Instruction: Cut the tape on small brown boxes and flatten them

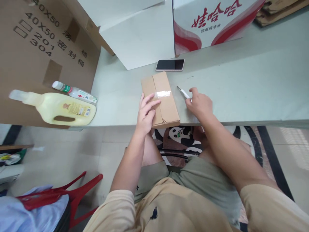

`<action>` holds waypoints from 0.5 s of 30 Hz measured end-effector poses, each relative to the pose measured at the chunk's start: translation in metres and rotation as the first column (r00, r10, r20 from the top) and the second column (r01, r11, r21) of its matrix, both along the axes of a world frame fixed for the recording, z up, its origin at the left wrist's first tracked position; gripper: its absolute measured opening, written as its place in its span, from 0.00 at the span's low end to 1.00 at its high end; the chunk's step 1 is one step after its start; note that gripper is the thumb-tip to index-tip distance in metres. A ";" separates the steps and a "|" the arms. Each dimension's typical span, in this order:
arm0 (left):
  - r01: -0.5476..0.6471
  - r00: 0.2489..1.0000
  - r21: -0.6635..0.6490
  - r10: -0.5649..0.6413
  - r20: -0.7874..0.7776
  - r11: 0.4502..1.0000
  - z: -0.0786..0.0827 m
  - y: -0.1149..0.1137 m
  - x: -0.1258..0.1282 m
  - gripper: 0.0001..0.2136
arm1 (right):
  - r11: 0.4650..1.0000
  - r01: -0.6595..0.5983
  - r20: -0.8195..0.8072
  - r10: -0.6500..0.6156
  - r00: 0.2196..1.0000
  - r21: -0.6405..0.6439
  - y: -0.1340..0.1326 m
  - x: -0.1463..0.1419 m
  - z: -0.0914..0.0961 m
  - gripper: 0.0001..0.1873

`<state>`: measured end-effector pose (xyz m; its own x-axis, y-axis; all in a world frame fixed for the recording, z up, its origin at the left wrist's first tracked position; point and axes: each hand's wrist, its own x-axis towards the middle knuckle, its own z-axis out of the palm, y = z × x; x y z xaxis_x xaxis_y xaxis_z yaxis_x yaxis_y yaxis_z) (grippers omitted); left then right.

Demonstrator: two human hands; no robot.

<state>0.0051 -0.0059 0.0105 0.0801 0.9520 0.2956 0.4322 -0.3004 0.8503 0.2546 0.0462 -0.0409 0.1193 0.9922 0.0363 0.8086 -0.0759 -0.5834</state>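
A small brown cardboard box (pixel 166 108) lies near the table's front edge, a strip of clear shiny tape (pixel 163 94) across its top seam. My left hand (pixel 146 112) rests on the box's left side, fingers spread over its top and edge. Just right of the box, my right hand (pixel 201 102) is closed around a slim craft knife (pixel 185 93) with a white handle. Its narrow dark tip points up and left, apart from the box. Part of the handle is hidden by my fingers.
Behind the box lies a phone (pixel 170 65), with a white carton (pixel 142 38) and a red-and-white carton (pixel 217 24) beyond. At left are a yellow jug (pixel 70 109), a clear bottle (pixel 80 94) and a large brown carton (pixel 48 64). A red chair (pixel 77 196) stands lower left.
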 end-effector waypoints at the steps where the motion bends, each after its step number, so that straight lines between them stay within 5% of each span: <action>1: 0.000 1.000 0.003 0.000 -0.009 1.000 -0.001 0.000 0.000 0.12 | 1.000 0.009 -0.050 -0.010 0.999 -0.018 -0.002 0.002 0.004 0.23; 4: -0.003 1.000 0.007 0.003 -0.021 1.000 -0.002 -0.002 0.003 0.13 | 0.999 -0.037 -0.360 0.035 0.932 0.003 -0.007 0.009 0.011 0.20; 7: -0.012 1.000 0.019 0.013 -0.027 1.000 -0.001 -0.003 0.010 0.13 | 0.996 -0.052 -0.731 0.088 0.677 0.072 -0.012 0.018 0.016 0.16; 10: 0.011 0.998 0.056 -0.008 -0.061 0.998 0.000 -0.005 0.021 0.14 | 0.988 -0.028 -0.865 0.145 0.480 0.150 -0.020 0.026 0.025 0.17; 12: 0.042 0.993 0.093 -0.031 -0.111 0.995 0.000 -0.008 0.031 0.16 | 0.976 0.009 -0.871 0.189 0.454 0.216 -0.025 0.032 0.031 0.22; 15: 0.085 0.971 0.148 -0.048 -0.236 0.985 0.000 -0.014 0.046 0.19 | 0.932 0.107 -0.804 0.235 0.546 0.345 -0.029 0.038 0.033 0.31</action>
<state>0.0515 -0.0202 0.0109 0.2248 0.8860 0.4056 0.5858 -0.4555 0.6704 0.2929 0.0169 -0.0076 0.2013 0.9432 0.2644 -0.0514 0.2797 -0.9587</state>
